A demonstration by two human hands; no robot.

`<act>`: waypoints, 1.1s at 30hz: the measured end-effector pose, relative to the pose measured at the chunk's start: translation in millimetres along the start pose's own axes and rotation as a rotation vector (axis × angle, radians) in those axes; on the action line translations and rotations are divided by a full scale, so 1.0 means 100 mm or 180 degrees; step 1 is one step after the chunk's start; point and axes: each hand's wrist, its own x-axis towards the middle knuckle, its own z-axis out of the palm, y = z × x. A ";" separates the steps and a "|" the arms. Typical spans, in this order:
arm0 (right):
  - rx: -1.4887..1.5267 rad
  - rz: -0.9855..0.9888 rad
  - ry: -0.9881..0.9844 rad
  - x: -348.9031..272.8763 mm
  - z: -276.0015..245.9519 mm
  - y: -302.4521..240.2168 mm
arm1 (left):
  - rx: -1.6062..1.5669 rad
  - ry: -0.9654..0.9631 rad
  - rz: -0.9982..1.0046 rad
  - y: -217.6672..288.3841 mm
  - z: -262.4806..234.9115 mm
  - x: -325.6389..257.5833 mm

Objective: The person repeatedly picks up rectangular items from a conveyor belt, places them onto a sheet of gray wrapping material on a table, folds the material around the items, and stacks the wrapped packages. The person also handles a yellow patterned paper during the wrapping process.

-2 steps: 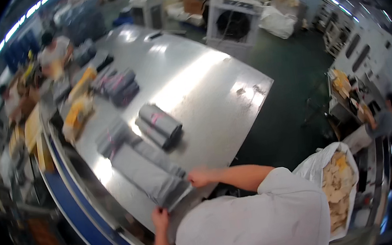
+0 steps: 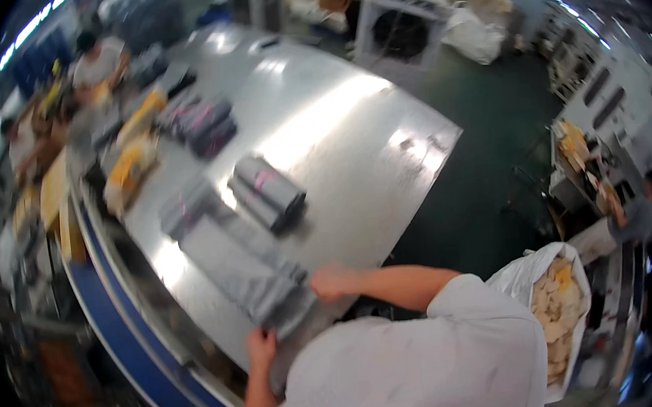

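two hands meet the near end of the grey stack as i watch from afar: left hand at its corner, right hand nearer than the rolled bundle. the stack lies on the bench, left of that bundle. its top, smooth a moment ago, now looks rippled; i judge it is still being worked. its long axis runs roughly parallel to the bundle, far end pointing away leftward. blur keeps me from telling whether either hand's fingers pinch or spread.
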 end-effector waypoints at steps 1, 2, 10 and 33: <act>-0.0372 -0.0345 -0.0180 -0.03 -0.01 -0.12 | 0.0285 -0.0047 0.0008 -0.07 0.08 0.00; -0.0577 -0.0731 -0.0195 0.05 0.17 -0.17 | 0.0276 0.0006 0.0117 -0.02 0.13 -0.02; 0.1547 -0.1395 0.1722 0.34 0.67 -1.05 | -0.1403 0.0837 -0.0630 0.28 0.35 -0.60; -0.0275 0.0068 0.1648 -1.18 0.62 0.40 | 0.1723 0.0995 0.3076 0.28 -0.45 -0.35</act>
